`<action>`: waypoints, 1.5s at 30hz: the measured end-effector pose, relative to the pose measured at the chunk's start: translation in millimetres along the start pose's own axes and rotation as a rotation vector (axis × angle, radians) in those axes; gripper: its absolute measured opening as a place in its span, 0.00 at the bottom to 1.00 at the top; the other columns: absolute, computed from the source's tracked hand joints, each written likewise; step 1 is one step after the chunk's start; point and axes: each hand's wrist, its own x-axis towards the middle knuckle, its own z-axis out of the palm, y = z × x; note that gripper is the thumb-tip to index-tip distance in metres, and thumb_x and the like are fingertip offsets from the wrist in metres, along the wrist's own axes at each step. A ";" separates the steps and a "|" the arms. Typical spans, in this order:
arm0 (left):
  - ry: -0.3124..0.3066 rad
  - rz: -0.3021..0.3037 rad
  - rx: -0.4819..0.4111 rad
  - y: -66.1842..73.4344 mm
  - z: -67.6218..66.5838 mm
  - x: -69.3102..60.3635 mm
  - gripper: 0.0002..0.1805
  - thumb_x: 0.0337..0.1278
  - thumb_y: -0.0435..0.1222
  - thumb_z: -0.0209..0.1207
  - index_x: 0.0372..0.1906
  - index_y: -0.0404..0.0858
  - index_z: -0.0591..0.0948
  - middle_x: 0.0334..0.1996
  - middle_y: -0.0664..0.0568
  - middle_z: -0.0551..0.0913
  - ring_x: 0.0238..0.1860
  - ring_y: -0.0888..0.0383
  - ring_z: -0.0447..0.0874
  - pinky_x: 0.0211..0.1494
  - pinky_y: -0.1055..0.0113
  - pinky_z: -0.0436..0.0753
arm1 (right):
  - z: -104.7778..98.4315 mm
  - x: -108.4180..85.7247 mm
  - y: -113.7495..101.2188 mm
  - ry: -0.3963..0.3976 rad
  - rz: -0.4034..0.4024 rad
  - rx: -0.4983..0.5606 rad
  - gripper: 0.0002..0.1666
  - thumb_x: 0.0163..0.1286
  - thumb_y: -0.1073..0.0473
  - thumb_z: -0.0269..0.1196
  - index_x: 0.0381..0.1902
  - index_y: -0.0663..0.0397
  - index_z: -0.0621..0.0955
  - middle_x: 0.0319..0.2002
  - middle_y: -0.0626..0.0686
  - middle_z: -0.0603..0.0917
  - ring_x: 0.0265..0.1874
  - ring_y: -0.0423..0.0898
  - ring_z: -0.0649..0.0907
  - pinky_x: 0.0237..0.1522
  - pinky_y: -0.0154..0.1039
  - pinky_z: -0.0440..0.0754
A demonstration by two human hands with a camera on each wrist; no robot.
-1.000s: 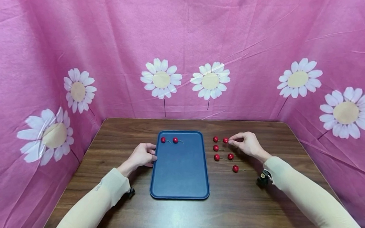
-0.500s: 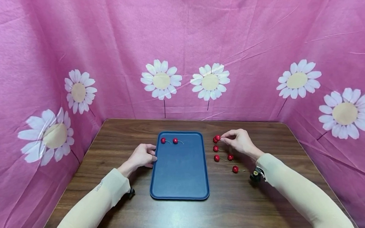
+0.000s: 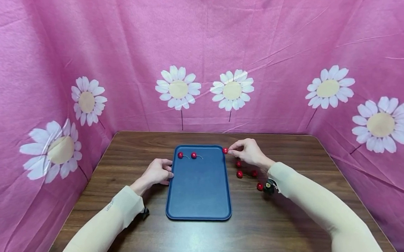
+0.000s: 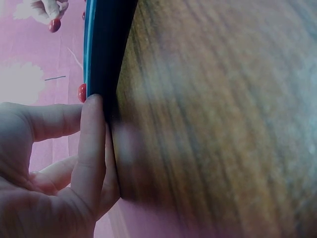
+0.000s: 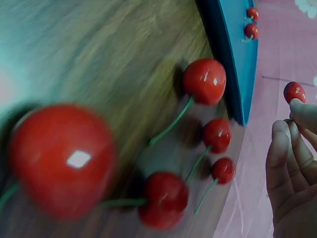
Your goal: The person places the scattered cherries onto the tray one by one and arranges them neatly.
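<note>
My left hand (image 3: 156, 172) touches the left edge of the blue tray (image 3: 200, 219); in the left wrist view its fingers (image 4: 91, 144) lie against the tray's outer side. My right hand (image 3: 249, 152) pinches a red cherry (image 3: 225, 150) between thumb and fingertips at the tray's back right rim. The right wrist view shows that cherry (image 5: 295, 92) at the fingertips, its stem mostly hidden. Two cherries with stems, one (image 3: 180, 155) left of the other (image 3: 194, 155), lie in the back left of the tray.
Several cherries lie on the wooden table right of the tray, among them one (image 3: 239, 174) near its side and one (image 3: 260, 186) nearer the front, by the right wrist. My right hand hides one in the head view. A pink daisy-printed cloth (image 3: 272, 99) hangs behind.
My right hand has moved left with the pinched cherry, from among the cherries on the table to the tray's back right rim. The left hand and the tray have not visibly moved.
</note>
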 end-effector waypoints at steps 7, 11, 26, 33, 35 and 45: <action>-0.005 -0.007 0.003 0.8 -1.1 0.9 0.35 0.65 0.21 0.68 0.77 0.25 0.76 0.49 0.39 0.82 0.38 0.56 0.88 0.46 0.51 1.00 | 14.6 13.3 -12.0 -0.054 0.018 -0.005 0.04 0.76 0.61 0.76 0.44 0.52 0.96 0.36 0.61 0.93 0.20 0.41 0.82 0.23 0.32 0.84; -0.003 -0.016 0.004 0.1 -0.9 0.9 0.35 0.65 0.21 0.68 0.77 0.26 0.76 0.49 0.39 0.82 0.38 0.56 0.88 0.46 0.51 1.00 | 23.0 20.4 -15.8 -0.082 0.031 -0.034 0.04 0.76 0.60 0.76 0.44 0.51 0.96 0.33 0.58 0.93 0.18 0.41 0.82 0.23 0.33 0.85; 0.004 -0.015 0.000 0.2 -0.1 0.6 0.34 0.66 0.21 0.67 0.77 0.25 0.76 0.47 0.41 0.82 0.36 0.57 0.87 0.46 0.51 1.00 | 47.3 40.2 -16.7 -0.113 0.032 -0.179 0.04 0.76 0.60 0.76 0.42 0.50 0.97 0.37 0.50 0.97 0.31 0.42 0.86 0.34 0.33 0.87; 0.002 -0.028 0.006 -0.4 -0.2 0.0 0.35 0.65 0.21 0.68 0.77 0.26 0.76 0.48 0.41 0.82 0.36 0.56 0.89 0.46 0.51 1.00 | 53.0 42.8 -17.9 -0.134 -0.012 -0.258 0.04 0.75 0.60 0.76 0.39 0.49 0.97 0.35 0.48 0.96 0.33 0.41 0.84 0.35 0.33 0.82; -0.001 -0.026 0.006 0.0 -0.5 -0.4 0.35 0.65 0.21 0.68 0.77 0.26 0.76 0.48 0.40 0.82 0.36 0.56 0.89 0.46 0.51 1.00 | 54.2 43.7 -19.1 -0.138 -0.020 -0.277 0.05 0.75 0.60 0.76 0.38 0.49 0.97 0.34 0.48 0.96 0.33 0.41 0.84 0.35 0.34 0.82; -0.010 -0.009 -0.011 -0.2 -1.6 -0.4 0.35 0.64 0.21 0.68 0.77 0.24 0.76 0.46 0.43 0.81 0.35 0.57 0.87 0.45 0.51 1.00 | 58.0 45.7 -21.3 -0.173 -0.010 -0.336 0.05 0.76 0.58 0.75 0.39 0.49 0.96 0.33 0.48 0.95 0.34 0.44 0.84 0.37 0.36 0.85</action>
